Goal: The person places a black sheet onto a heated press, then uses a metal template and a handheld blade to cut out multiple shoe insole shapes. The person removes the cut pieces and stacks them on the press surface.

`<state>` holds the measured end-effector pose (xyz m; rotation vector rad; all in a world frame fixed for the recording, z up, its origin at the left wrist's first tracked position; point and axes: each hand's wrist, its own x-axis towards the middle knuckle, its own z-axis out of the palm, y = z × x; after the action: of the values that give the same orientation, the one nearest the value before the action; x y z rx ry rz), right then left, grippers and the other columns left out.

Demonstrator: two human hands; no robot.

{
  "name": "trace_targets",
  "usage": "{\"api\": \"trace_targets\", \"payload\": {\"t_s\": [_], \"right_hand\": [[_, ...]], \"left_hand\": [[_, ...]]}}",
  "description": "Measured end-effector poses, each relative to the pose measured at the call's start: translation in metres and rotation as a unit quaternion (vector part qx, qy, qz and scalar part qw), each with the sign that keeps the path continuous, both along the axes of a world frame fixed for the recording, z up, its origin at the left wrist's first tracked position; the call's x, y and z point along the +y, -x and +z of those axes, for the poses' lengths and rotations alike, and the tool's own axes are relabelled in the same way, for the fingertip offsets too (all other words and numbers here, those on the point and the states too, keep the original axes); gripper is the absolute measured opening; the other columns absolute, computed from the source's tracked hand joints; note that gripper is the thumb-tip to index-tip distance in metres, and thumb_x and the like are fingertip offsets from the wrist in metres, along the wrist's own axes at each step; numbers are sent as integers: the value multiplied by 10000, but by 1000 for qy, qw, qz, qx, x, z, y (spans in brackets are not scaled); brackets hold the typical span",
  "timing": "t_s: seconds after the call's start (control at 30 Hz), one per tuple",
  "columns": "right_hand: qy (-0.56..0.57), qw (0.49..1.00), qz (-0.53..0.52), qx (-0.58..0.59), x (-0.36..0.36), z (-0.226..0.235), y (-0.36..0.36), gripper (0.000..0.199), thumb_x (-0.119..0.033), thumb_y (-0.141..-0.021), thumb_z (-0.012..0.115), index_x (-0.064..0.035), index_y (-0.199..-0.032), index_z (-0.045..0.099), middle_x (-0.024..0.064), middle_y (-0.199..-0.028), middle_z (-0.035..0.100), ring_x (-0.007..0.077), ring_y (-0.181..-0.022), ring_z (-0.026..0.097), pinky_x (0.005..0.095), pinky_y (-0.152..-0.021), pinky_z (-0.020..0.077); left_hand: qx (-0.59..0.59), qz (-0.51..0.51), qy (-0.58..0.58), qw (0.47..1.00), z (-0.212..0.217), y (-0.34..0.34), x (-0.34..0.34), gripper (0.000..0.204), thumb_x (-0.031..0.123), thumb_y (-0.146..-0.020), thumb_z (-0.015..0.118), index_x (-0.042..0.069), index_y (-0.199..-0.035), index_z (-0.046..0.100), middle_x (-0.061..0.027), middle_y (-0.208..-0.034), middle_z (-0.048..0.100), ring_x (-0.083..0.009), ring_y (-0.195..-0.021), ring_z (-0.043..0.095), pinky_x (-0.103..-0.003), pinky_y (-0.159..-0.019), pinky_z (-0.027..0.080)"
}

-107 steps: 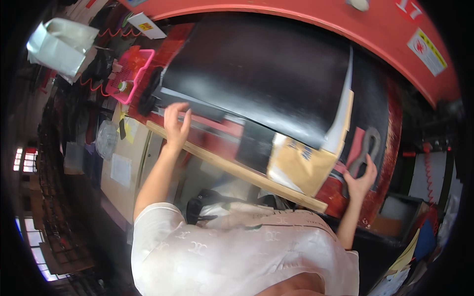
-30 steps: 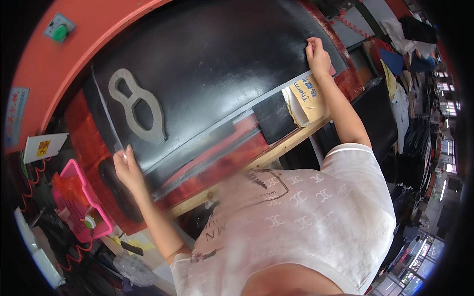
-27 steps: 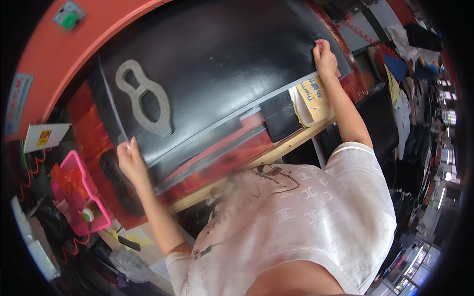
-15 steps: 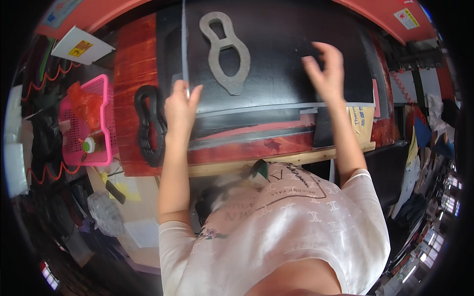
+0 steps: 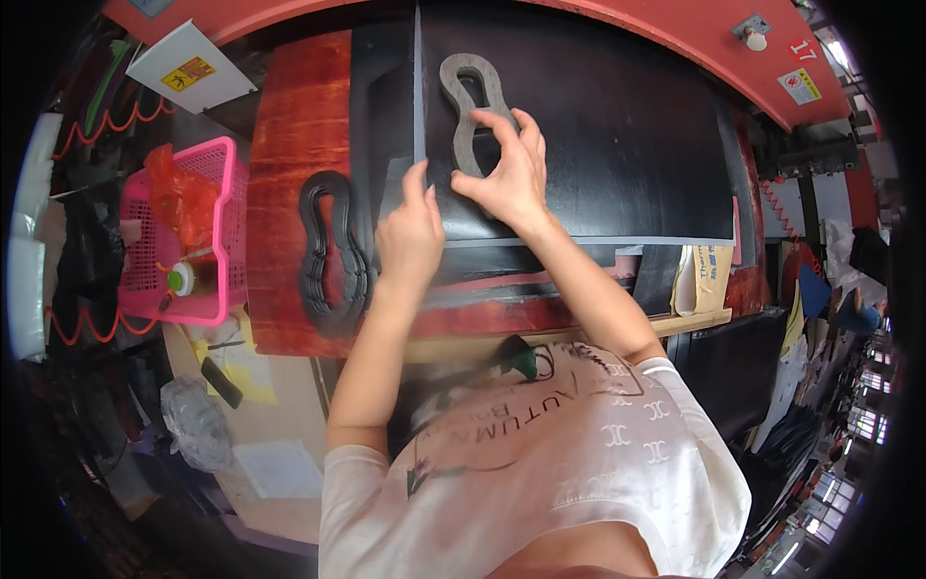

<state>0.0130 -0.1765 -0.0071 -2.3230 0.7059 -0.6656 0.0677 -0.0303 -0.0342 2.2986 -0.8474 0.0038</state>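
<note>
A grey figure-eight cutting die [image 5: 466, 69] lies on a large black sheet [image 5: 617, 145], close to the sheet's left edge. My right hand [image 5: 511, 174] is closed around the die's nearer half, with thumb and fingers spanning it and covering part of its outline. To its left, my left hand [image 5: 410, 236] lies at the sheet's near left corner, index finger stretched along the pale edge and thumb a little apart. Some of its fingers are hidden under the palm. Left of that hand, several black figure-eight pieces [image 5: 313, 261] sit stacked on the reddish board [image 5: 299, 106].
A red machine beam [image 5: 617, 24] crosses the far side. At left stands a pink basket [image 5: 229, 270] holding a red bag and a green-capped bottle. Black and reddish strips lie along the board's near side, with a brown paper packet [image 5: 712, 280] at right.
My right hand has come left and down onto the die and taken hold of it. My left hand stays by the sheet's left edge. The whole view has shifted rightward.
</note>
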Motion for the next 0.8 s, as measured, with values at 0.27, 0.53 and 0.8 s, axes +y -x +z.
{"api": "trace_targets", "payload": {"t_s": [0.27,0.53,0.8], "right_hand": [[24,999,-27,7,29,-9,-13,714,-282,-563,829,-191,-1228,585,301,-1385,306,477,-1275,320,522,-1031,344],[42,999,-16,-26,29,-13,-13,665,-242,-562,834,-181,-1186,611,317,-1374,306,493,-1264,321,533,-1009,352],[48,999,9,2,16,-8,-21,656,-241,-581,834,-170,-1189,600,333,-1379,281,518,-1262,303,541,-1008,350]], "left_hand": [[100,-88,-41,990,25,-2,16,594,277,-842,653,-17,-1330,485,-198,-809,688,-381,-707,670,-480,-650,526],[45,-40,-107,992,19,4,12,785,467,-665,814,55,-1273,537,-142,-602,631,-326,-566,660,-411,-522,520],[35,-48,-73,996,13,-7,4,778,454,-646,823,58,-1257,548,-140,-589,628,-316,-549,660,-400,-515,521]]}}
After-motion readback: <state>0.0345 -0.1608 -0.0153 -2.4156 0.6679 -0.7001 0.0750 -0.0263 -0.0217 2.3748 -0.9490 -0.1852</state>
